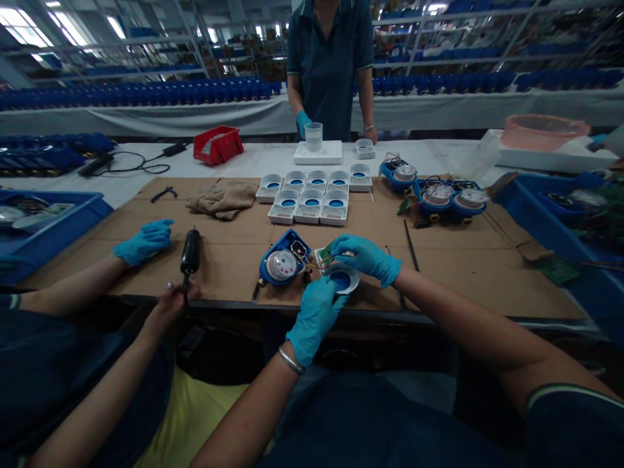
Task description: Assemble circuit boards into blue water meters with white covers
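My left hand (316,317), in a blue glove, grips a white round housing (342,281) with a blue centre at the near edge of the cardboard-covered table (487,260). Just above it, my gloved right hand (369,257) pinches a small green circuit board (326,251). Thin wires run from the board to a blue water meter (283,264) that lies on the table just left of both hands.
A co-worker at my left rests a gloved hand (144,240) on the table, with a bare hand (170,303) by a black tool (190,252). Beyond lie several white housings (312,192), a cloth (222,198), more meters (440,195), a red bin (218,144). A person (329,58) stands opposite by a cup (313,136).
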`<state>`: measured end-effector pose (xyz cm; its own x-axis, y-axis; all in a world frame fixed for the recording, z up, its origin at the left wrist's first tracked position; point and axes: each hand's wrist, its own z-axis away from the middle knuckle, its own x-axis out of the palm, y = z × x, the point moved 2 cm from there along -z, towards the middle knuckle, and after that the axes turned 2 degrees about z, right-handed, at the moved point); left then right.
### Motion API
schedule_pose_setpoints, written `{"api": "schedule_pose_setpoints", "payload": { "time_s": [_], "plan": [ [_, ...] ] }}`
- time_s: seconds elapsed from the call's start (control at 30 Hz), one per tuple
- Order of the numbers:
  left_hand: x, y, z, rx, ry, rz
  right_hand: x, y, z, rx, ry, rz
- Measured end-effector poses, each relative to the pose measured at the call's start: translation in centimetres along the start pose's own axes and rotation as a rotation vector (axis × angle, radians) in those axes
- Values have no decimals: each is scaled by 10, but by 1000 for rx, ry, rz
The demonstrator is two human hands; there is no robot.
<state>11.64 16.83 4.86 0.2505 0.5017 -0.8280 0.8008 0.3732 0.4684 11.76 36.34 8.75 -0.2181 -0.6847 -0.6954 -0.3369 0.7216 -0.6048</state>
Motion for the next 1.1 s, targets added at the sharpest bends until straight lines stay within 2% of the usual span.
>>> {"api": "schedule_pose_setpoints", "payload": {
  "time_s": [0.17, 0.47, 0.93, 1.1],
  "plan": [
    [0, -15, 5, 72, 19, 23, 9, 9, 10, 65, 38, 98],
    [-2, -17, 3, 102, 12, 54, 27, 28, 17, 212, 86, 115],
    [-2, -19, -2, 114, 10, 48, 30, 39, 22, 250, 71, 102],
    [-7, -18, -1, 128, -43, 74, 29, 40, 21, 238, 19, 172]
  ]
}}
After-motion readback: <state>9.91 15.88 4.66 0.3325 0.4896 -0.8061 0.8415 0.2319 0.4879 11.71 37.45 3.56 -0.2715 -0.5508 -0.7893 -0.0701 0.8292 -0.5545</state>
